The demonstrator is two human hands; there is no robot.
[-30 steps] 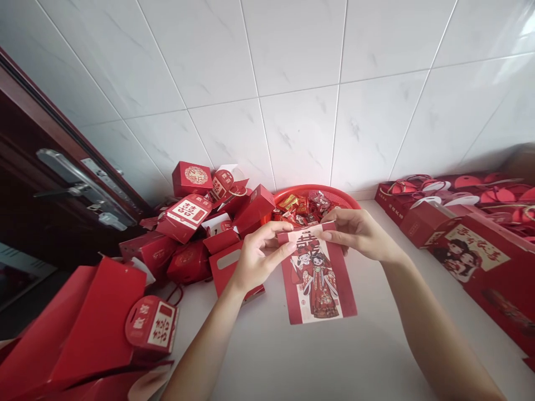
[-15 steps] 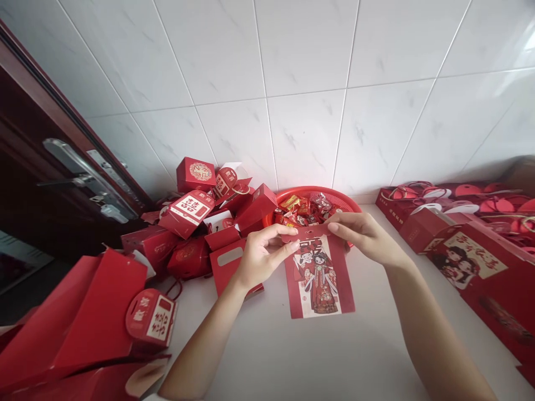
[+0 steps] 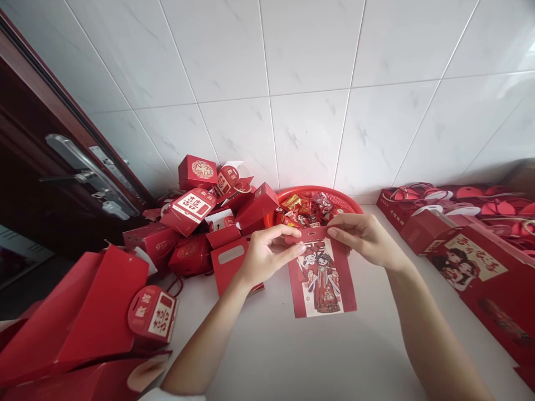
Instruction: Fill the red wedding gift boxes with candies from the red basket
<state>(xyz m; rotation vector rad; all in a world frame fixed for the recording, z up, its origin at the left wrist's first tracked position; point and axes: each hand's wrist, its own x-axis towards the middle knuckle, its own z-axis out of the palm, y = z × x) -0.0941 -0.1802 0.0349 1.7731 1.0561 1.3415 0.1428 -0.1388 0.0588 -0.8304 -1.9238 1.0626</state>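
Between my hands is a red gift box (image 3: 321,281) with two cartoon figures in traditional dress printed on its front and a small slot near its top edge. My left hand (image 3: 267,250) pinches its upper left corner between thumb and fingers. At the upper right corner, my right hand (image 3: 368,236) grips with thumb and fingertips. The box's front faces me and its lower edge hangs towards the white table (image 3: 309,356). Whether it touches the table I cannot tell. Just behind it, a red plastic basket (image 3: 338,196) holds wrapped sweets (image 3: 305,206), partly hidden by my hands.
Red boxes (image 3: 192,211) are heaped on the left, with larger red cartons (image 3: 83,312) nearer me. On the right stands a long red carton (image 3: 480,267) beside rows of red boxes with cord handles. A tiled wall (image 3: 309,133) closes the back; a door handle (image 3: 83,172) is at left.
Both hands still hold the box by its top corners. My left thumb has shifted slightly right along the top edge, and the view has moved a little.
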